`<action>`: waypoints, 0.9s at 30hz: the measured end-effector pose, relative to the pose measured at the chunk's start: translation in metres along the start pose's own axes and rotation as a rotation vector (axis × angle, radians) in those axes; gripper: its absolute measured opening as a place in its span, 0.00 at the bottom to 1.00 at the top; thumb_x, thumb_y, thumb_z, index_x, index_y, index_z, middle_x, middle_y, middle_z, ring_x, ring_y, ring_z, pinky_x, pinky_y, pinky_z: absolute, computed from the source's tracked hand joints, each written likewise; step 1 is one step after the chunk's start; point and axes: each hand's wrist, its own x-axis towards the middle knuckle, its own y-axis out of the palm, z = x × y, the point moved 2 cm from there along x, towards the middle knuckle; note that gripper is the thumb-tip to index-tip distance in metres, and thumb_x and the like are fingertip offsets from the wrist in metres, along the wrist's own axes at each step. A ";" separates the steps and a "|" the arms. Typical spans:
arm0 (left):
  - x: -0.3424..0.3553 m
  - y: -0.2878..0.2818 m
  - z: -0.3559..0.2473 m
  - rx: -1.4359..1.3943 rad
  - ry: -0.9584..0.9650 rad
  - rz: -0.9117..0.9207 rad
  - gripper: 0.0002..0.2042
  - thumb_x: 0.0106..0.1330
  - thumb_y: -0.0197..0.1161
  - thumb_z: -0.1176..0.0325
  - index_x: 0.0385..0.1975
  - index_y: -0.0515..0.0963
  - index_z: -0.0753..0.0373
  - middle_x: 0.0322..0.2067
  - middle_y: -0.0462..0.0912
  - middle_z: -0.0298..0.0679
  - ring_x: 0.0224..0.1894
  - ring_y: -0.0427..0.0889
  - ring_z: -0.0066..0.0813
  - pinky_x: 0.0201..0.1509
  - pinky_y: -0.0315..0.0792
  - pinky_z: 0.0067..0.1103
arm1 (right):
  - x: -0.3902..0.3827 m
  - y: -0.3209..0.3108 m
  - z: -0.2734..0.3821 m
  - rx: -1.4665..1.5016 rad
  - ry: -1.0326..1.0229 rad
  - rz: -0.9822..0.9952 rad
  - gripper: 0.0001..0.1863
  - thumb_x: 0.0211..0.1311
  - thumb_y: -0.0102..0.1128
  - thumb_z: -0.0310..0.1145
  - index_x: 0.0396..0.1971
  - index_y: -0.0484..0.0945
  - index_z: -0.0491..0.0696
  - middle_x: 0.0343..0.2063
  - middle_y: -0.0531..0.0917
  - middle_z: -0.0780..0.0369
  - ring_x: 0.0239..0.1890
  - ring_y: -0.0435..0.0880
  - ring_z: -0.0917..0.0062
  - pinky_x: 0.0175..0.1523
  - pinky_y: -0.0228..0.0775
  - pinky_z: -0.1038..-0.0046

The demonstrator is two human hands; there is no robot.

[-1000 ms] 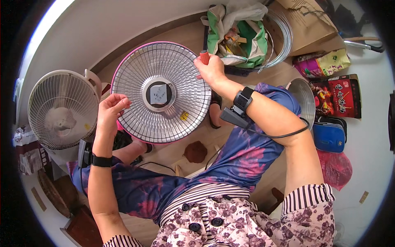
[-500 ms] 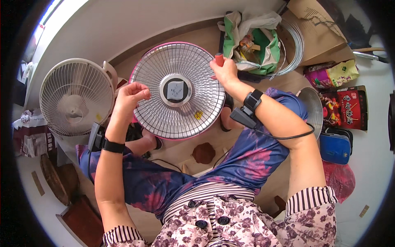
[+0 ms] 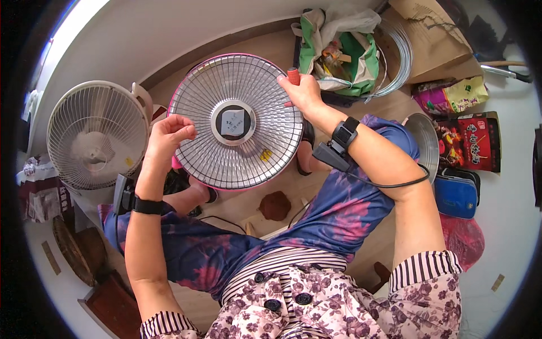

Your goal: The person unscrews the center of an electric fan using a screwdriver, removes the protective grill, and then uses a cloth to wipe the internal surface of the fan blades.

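A round heater (image 3: pixel 265 118) with a pink rim and silvery wire-grilled face stands upright between my legs, a pale label (image 3: pixel 233 120) at its hub. My right hand (image 3: pixel 305 93) is closed round a red-handled tool (image 3: pixel 293 77) at the heater's upper right rim; the tool's tip is hidden. At the left side of the grille, my left hand (image 3: pixel 169 133) has its fingers curled with thumb and fingertips close together; I cannot make out what, if anything, they hold.
A white fan (image 3: pixel 90 135) stands at the left. Beyond my right hand lie a green bag (image 3: pixel 361 79), coiled wire (image 3: pixel 401 62) and cardboard (image 3: pixel 429 34). Food packets (image 3: pixel 471 144), a blue case (image 3: pixel 456 195) and a metal basin (image 3: pixel 423 141) sit at the right. A brown object (image 3: pixel 275 206) lies below the heater.
The view has shifted a little, moving the scene right and slightly up in the picture. Both hands keep nearly the same places at the heater's rim.
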 end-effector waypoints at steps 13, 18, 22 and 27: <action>-0.023 0.077 -0.026 0.600 0.857 -0.077 0.08 0.49 0.61 0.81 0.29 0.72 0.65 0.28 0.76 0.43 0.31 0.77 0.40 0.33 0.71 0.27 | 0.009 -0.005 -0.003 0.233 0.227 0.172 0.16 0.55 0.62 0.37 0.35 0.74 0.39 0.33 0.77 0.58 0.33 0.76 0.75 0.30 0.77 0.70; -0.031 0.130 -0.015 0.866 1.109 0.418 0.05 0.53 0.54 0.74 0.29 0.70 0.67 0.49 0.73 0.45 0.50 0.72 0.40 0.49 0.68 0.30 | 0.004 -0.007 -0.002 0.242 0.214 0.141 0.14 0.53 0.63 0.34 0.34 0.73 0.40 0.30 0.75 0.60 0.33 0.76 0.76 0.28 0.78 0.71; -0.022 0.139 -0.005 1.289 1.123 0.437 0.13 0.53 0.51 0.72 0.38 0.73 0.70 0.56 0.68 0.44 0.56 0.66 0.36 0.53 0.62 0.28 | 0.012 -0.007 -0.003 0.137 0.244 0.133 0.14 0.53 0.63 0.33 0.34 0.73 0.39 0.30 0.75 0.59 0.33 0.76 0.75 0.27 0.78 0.69; -0.015 0.138 -0.011 1.123 1.068 0.454 0.12 0.51 0.52 0.74 0.36 0.74 0.71 0.53 0.70 0.44 0.54 0.67 0.37 0.51 0.63 0.29 | 0.016 -0.006 -0.006 0.169 0.215 0.090 0.14 0.49 0.63 0.34 0.27 0.73 0.39 0.26 0.76 0.58 0.27 0.77 0.73 0.23 0.78 0.67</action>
